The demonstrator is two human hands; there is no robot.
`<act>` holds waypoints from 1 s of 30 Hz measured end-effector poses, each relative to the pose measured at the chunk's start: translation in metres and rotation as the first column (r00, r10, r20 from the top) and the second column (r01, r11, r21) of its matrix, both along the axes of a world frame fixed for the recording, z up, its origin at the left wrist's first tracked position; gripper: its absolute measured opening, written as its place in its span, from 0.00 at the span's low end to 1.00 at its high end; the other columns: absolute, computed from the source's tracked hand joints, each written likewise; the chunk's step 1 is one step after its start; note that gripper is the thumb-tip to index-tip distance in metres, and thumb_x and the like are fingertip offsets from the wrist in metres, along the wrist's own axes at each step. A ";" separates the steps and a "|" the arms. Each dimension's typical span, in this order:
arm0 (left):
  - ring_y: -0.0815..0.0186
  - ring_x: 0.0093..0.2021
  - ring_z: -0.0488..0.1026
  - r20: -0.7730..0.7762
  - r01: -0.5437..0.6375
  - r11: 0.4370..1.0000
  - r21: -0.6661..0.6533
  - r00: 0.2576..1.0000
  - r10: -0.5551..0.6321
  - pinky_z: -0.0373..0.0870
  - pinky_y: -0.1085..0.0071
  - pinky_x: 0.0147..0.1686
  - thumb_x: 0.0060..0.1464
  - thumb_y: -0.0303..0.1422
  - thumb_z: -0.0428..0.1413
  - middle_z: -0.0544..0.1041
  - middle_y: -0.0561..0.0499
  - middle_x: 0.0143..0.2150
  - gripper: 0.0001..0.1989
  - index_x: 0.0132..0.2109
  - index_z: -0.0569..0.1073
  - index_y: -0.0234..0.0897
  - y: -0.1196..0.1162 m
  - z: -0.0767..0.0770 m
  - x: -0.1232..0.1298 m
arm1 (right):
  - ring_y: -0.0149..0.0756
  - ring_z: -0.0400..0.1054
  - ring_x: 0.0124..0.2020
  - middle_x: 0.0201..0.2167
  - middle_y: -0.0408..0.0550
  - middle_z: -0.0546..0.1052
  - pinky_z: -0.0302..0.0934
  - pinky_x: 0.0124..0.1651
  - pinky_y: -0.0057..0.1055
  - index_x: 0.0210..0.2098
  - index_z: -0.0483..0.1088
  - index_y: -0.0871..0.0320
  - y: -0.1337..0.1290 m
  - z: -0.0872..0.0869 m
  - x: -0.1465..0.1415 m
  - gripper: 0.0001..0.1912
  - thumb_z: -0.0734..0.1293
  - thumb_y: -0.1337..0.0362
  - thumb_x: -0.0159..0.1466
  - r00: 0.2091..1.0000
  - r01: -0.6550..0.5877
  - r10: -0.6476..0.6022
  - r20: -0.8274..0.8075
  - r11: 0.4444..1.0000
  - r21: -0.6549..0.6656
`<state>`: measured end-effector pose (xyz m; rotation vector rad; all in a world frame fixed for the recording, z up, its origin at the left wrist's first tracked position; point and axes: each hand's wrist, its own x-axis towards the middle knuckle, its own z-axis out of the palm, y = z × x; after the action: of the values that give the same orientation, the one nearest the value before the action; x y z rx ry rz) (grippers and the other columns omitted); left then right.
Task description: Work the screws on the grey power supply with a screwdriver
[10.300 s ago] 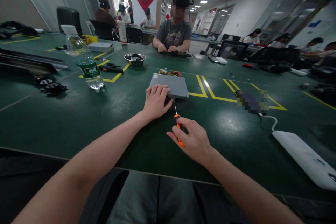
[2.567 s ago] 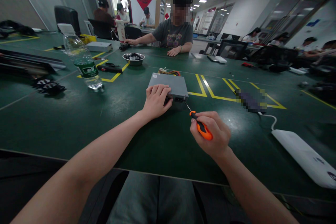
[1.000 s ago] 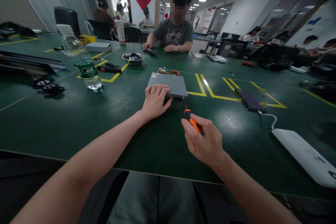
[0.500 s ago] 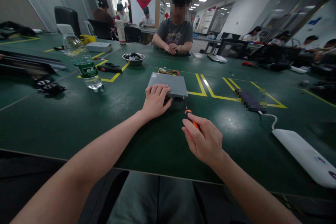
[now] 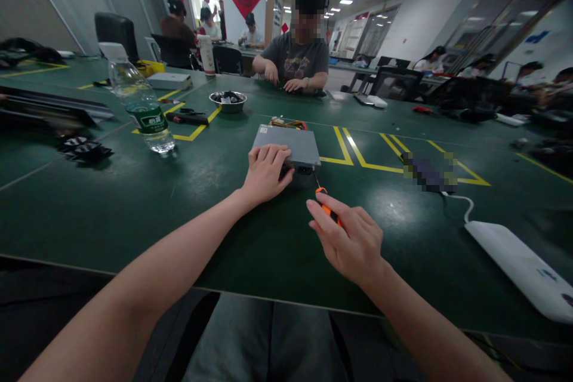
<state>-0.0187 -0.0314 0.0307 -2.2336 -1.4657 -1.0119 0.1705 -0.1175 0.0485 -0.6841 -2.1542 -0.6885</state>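
Observation:
A grey metal computer power supply (image 5: pixel 298 140) lies flat on the green table, its socket side facing me and its coloured wires (image 5: pixel 289 124) bunched at the back. My left hand (image 5: pixel 267 173) grips its near left part, fingers over the top and thumb along the front. In my right hand (image 5: pixel 347 236) is a screwdriver (image 5: pixel 329 209) with an orange and black handle, held between thumb and fingers. Its shaft slants up to the near right corner of the power supply. Whether the tip sits in a screw is too small to tell.
On the left stand a water bottle (image 5: pixel 145 107) and a metal bowl (image 5: pixel 228 101) of small dark parts. To the right, a white power bank (image 5: pixel 519 268) is cabled to a blurred dark device (image 5: pixel 427 172). A person (image 5: pixel 295 54) sits across the table.
My right-hand fingers have shifted on the screwdriver handle, showing more of it. My left hand and the power supply have stayed put. The person opposite has parted their hands.

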 end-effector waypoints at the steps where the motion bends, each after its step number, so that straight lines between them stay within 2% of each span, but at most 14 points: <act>1: 0.56 0.53 0.60 -0.002 0.000 1.000 0.000 1.000 0.000 0.50 0.57 0.51 0.54 0.35 0.50 0.68 0.46 0.52 0.16 0.50 0.63 0.40 0.000 0.000 0.000 | 0.33 0.69 0.33 0.41 0.55 0.73 0.58 0.33 0.28 0.47 0.65 0.58 0.000 0.001 0.000 0.15 0.64 0.68 0.59 1.000 0.011 -0.011 -0.005 1.000 0.025; 5: 0.57 0.53 0.60 -0.005 0.002 1.000 0.009 1.000 -0.001 0.50 0.58 0.51 0.54 0.36 0.50 0.68 0.46 0.52 0.16 0.50 0.63 0.39 0.000 0.000 0.000 | 0.34 0.68 0.34 0.39 0.56 0.73 0.58 0.32 0.28 0.40 0.66 0.58 0.000 0.001 0.002 0.08 0.63 0.64 0.60 1.000 0.018 -0.018 -0.022 1.000 0.015; 10: 0.57 0.53 0.60 -0.010 0.002 1.000 0.025 1.000 -0.001 0.50 0.58 0.51 0.54 0.36 0.50 0.68 0.47 0.52 0.16 0.49 0.63 0.38 0.000 -0.001 -0.001 | 0.38 0.67 0.35 0.41 0.59 0.71 0.60 0.35 0.33 0.42 0.64 0.61 0.000 -0.001 0.000 0.11 0.60 0.66 0.60 1.000 -0.028 0.028 0.001 0.996 -0.088; 16: 0.58 0.53 0.60 -0.008 0.003 1.000 0.006 1.000 -0.003 0.50 0.59 0.51 0.54 0.36 0.50 0.68 0.47 0.52 0.16 0.49 0.63 0.39 0.000 0.000 -0.001 | 0.35 0.69 0.34 0.39 0.56 0.73 0.59 0.34 0.30 0.45 0.65 0.59 0.002 0.004 0.006 0.15 0.66 0.66 0.58 0.998 0.061 -0.059 -0.031 0.996 0.057; 21: 0.57 0.53 0.60 -0.012 0.003 1.000 0.012 1.000 -0.003 0.50 0.59 0.51 0.54 0.36 0.50 0.68 0.47 0.52 0.16 0.49 0.63 0.38 0.001 -0.001 -0.001 | 0.37 0.67 0.34 0.38 0.56 0.72 0.59 0.34 0.31 0.41 0.64 0.60 0.002 0.004 0.008 0.11 0.63 0.63 0.60 0.996 0.068 -0.068 -0.054 0.998 0.007; 25: 0.57 0.53 0.60 -0.021 -0.001 1.000 0.022 1.000 0.001 0.50 0.58 0.51 0.54 0.36 0.50 0.68 0.47 0.52 0.16 0.49 0.63 0.38 0.001 -0.002 -0.001 | 0.37 0.67 0.37 0.41 0.59 0.71 0.60 0.35 0.31 0.44 0.62 0.62 0.002 0.002 0.005 0.12 0.61 0.68 0.60 0.998 0.047 -0.047 -0.048 0.999 -0.005; 27: 0.57 0.53 0.60 -0.022 0.000 1.000 0.024 1.000 0.000 0.50 0.59 0.51 0.54 0.36 0.50 0.68 0.47 0.52 0.16 0.49 0.63 0.38 0.001 -0.002 -0.002 | 0.35 0.67 0.34 0.39 0.56 0.71 0.59 0.33 0.29 0.45 0.62 0.60 0.003 0.002 0.005 0.13 0.62 0.68 0.60 0.997 0.068 -0.066 -0.036 0.996 0.055; 30: 0.57 0.53 0.60 -0.020 0.003 1.000 0.025 1.000 -0.002 0.50 0.59 0.51 0.54 0.36 0.50 0.68 0.47 0.52 0.16 0.49 0.63 0.38 0.001 -0.002 -0.002 | 0.31 0.64 0.27 0.29 0.48 0.71 0.56 0.29 0.26 0.42 0.63 0.59 0.003 0.002 0.007 0.12 0.65 0.64 0.59 0.994 0.110 -0.107 -0.028 0.989 0.096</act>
<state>-0.0205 -0.0302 0.0288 -2.2225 -1.4347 -0.9995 0.1775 -0.1147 0.0507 -0.7573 -2.0600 -0.8343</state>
